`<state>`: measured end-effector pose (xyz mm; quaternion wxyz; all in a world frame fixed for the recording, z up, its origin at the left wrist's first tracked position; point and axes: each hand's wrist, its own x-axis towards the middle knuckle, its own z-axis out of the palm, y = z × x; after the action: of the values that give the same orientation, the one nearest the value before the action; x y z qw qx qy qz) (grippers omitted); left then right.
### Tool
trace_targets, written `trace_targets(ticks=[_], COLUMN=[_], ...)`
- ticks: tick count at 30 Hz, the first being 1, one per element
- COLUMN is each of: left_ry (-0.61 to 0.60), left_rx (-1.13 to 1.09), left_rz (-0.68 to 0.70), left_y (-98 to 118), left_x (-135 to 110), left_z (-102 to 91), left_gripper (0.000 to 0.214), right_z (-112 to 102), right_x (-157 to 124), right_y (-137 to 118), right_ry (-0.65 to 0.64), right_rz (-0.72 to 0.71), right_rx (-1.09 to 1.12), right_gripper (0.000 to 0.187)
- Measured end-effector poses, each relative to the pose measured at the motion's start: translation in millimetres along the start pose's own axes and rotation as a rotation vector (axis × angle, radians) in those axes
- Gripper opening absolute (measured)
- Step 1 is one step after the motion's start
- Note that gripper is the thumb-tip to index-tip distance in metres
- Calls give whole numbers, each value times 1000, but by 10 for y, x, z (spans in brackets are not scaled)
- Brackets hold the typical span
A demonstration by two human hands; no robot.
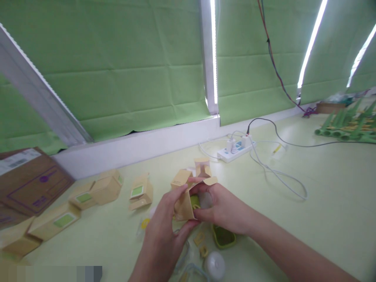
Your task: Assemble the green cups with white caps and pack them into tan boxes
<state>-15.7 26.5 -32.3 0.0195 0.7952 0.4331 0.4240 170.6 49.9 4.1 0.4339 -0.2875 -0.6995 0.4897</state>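
Observation:
My left hand is wrapped around a small tan cardboard box, its open end turned to the right. The fingers of my right hand reach into that opening and are closed on a green item with a clear part; most of it is hidden by the box and fingers. Below my hands lie a green square tray, small yellow pieces and a round white item. Behind the held box stand another tan box and an open one.
Several tan boxes line the left, before a large brown carton. An open-flapped box stands nearer the middle. At the back, a white power strip trails cables. Green cone-shaped pieces are at far right.

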Motion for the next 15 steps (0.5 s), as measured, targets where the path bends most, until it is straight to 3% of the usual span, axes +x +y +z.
trace_targets(ticks=[6, 11, 15], left_ry=[15, 23, 65], left_rx=[97, 166, 201], left_rz=[-16, 17, 54], left_y=[-18, -46, 22], left_x=[20, 25, 24], left_z=[-33, -68, -68], left_gripper=[72, 66, 59], right_z=[-18, -18, -2], right_x=[-9, -21, -21], right_y=[30, 60, 82], right_ry=[33, 68, 108], right_rz=[24, 82, 152], right_rx=[46, 217, 263], right_gripper=[34, 62, 64])
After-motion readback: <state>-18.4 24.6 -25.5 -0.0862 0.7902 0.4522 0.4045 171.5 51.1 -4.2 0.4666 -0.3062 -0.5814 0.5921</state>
